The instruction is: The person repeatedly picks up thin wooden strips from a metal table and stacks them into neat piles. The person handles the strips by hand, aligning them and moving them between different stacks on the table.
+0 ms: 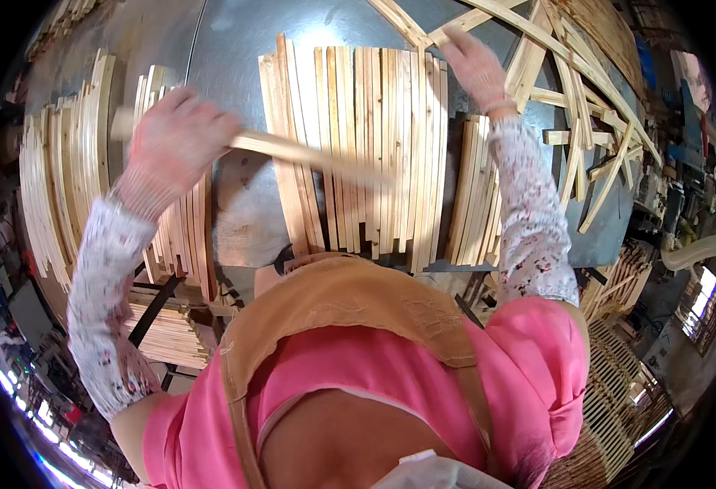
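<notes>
A: Head view. Your left hand [174, 143] is closed round one end of a long wooden slat [309, 153]. The slat runs out to the right from that hand, over the flat row of slats [366, 147] on the counter [236, 49]. It's blurred, so I can't tell whether its far end touches the row.

B: Right hand?

A: Your right hand [474, 67] is up at the far edge of the row, fingers curled onto a thin strip [423, 37] from the loose tangle of curved pieces [586, 90]. Looks like a grip, but blur hides the fingertips.

B: How will the slat handle?

A: My read: light, stiff along its length, slightly springy, rough-sawn, so not slippery. Held at one end it will lever and swing; a hold nearer the middle would steady it. It's thin enough to snap if bent hard.

B: What's around your hands?

A: Just left of the left hand is a stack of bowed slats [64, 179]. Below the right forearm, a short bundle on edge [476, 191]. More stacks sit under the counter by the left elbow [166, 334].
</notes>
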{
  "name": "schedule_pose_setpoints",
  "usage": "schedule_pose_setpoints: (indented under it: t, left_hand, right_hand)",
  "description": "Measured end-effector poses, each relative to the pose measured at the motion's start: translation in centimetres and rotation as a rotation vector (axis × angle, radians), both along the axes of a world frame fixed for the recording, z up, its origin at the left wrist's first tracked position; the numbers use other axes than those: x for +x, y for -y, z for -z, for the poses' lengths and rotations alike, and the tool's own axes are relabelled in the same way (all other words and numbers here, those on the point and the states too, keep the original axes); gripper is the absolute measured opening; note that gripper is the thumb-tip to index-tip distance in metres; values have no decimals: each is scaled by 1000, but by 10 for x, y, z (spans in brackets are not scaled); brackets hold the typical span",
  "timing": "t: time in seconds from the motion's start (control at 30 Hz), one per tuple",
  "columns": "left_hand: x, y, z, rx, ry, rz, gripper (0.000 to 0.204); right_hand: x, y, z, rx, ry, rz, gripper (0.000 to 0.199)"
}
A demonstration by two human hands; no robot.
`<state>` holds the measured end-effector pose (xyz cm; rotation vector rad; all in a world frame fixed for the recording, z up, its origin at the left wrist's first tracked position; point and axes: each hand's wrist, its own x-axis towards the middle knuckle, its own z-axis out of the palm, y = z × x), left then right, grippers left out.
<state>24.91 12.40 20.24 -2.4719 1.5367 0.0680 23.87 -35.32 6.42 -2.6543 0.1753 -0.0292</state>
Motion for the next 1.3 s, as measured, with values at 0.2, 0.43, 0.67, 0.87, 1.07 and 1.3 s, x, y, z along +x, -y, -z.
schedule_pose_setpoints:
  t: [0.2,0.43,0.67,0.87,1.07,1.3]
  left_hand:
    - [-161,-71,142,-326,-272,-1012,65]
    - [-228,-121,215,32,33,-1344,93]
    - [-163,-23,202,-629,-136,-990,70]
    - [-39,165,167,-642,-292,-625,48]
    - [58,240,197,-258,-345,-535,47]
    - [65,221,202,-227,-65,-380,51]
  right_hand:
    - [-148,-18,60,166,-31,330,64]
    - [-186,-87,73,-132,-102,359,73]
    - [-167,-58,68,51,-229,350,71]
    - [-21,-15,53,-222,0,-99,57]
    - [44,-5,52,-197,-115,-324,41]
    - [-31,-8,12,676,228,42,72]
